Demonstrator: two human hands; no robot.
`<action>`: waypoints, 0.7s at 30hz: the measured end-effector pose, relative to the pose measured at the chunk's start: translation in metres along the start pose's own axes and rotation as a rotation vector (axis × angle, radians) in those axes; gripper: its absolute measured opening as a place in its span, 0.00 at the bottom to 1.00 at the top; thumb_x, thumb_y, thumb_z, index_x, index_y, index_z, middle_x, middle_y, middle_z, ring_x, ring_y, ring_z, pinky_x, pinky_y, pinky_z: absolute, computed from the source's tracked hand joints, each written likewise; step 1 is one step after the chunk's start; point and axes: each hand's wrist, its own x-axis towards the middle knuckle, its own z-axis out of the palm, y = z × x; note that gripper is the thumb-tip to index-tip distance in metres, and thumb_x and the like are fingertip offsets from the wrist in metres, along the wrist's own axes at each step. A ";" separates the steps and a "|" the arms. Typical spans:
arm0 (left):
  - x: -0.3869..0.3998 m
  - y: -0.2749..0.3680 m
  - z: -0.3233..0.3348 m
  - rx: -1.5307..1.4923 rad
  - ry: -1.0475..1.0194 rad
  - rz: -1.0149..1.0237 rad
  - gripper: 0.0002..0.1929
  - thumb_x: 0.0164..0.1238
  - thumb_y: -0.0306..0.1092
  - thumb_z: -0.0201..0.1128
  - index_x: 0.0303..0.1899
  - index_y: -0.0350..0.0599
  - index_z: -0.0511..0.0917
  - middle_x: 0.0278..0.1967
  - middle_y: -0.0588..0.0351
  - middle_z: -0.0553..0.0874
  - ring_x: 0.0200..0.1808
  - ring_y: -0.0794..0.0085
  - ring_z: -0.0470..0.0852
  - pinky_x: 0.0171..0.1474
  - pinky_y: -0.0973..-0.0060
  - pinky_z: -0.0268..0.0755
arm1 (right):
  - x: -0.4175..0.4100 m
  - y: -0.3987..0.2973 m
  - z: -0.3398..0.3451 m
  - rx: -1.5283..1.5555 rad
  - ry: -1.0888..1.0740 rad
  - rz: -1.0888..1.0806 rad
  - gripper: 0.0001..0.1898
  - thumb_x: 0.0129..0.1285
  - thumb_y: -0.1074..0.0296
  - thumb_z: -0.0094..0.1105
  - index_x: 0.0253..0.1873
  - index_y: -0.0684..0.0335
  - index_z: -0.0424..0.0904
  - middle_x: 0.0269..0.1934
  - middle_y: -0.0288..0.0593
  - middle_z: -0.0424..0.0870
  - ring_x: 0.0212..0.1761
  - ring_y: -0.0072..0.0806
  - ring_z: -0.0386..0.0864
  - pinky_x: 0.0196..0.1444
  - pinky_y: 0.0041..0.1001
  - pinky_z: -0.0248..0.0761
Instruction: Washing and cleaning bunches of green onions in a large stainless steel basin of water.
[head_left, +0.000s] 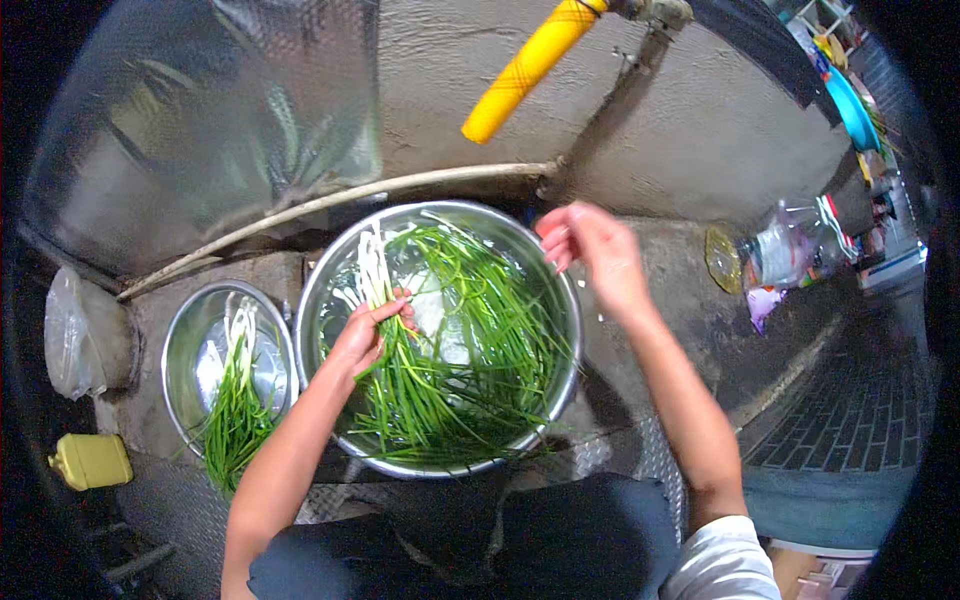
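My left hand (369, 334) grips a bunch of scallions (401, 375), white root ends up, over a large round metal basin (576, 315). The green leaves trail down into the water there. More loose scallions (487, 285) float along the basin's right side. Motion blurs my right hand (589, 251), raised at the upper right rim with fingers loosely bent; nothing shows in it. To the left, a smaller metal bowl (171, 360) holds another scallion bunch (238, 405), whose leaves hang over its front rim.
A yellow pipe sleeve (525, 79) hangs from the tap pipe above the basin. A pale hose (337, 201) runs along the wall. At left stand a plastic-lined bucket (82, 337) and a yellow jug (94, 461). Plastic bags and a clear container (795, 244) lie at right.
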 end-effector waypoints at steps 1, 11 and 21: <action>-0.004 0.002 0.002 0.007 0.023 -0.012 0.12 0.69 0.31 0.60 0.51 0.39 0.74 0.35 0.54 0.82 0.34 0.68 0.84 0.42 0.68 0.81 | -0.003 -0.028 -0.009 -0.030 0.115 -0.063 0.18 0.76 0.61 0.43 0.44 0.70 0.79 0.30 0.42 0.83 0.30 0.22 0.79 0.31 0.21 0.73; 0.017 -0.027 0.002 0.208 0.040 -0.249 0.13 0.68 0.31 0.61 0.50 0.37 0.75 0.35 0.53 0.82 0.35 0.69 0.83 0.40 0.70 0.81 | -0.046 0.148 -0.125 -1.096 0.722 0.105 0.09 0.66 0.70 0.51 0.37 0.66 0.81 0.31 0.50 0.83 0.31 0.43 0.77 0.40 0.40 0.72; 0.035 -0.056 -0.039 0.259 0.127 -0.300 0.14 0.60 0.29 0.68 0.44 0.30 0.81 0.38 0.45 0.87 0.36 0.66 0.87 0.41 0.70 0.83 | -0.067 0.144 -0.100 -0.906 0.621 0.256 0.11 0.65 0.64 0.56 0.43 0.66 0.82 0.32 0.53 0.84 0.36 0.42 0.84 0.42 0.36 0.76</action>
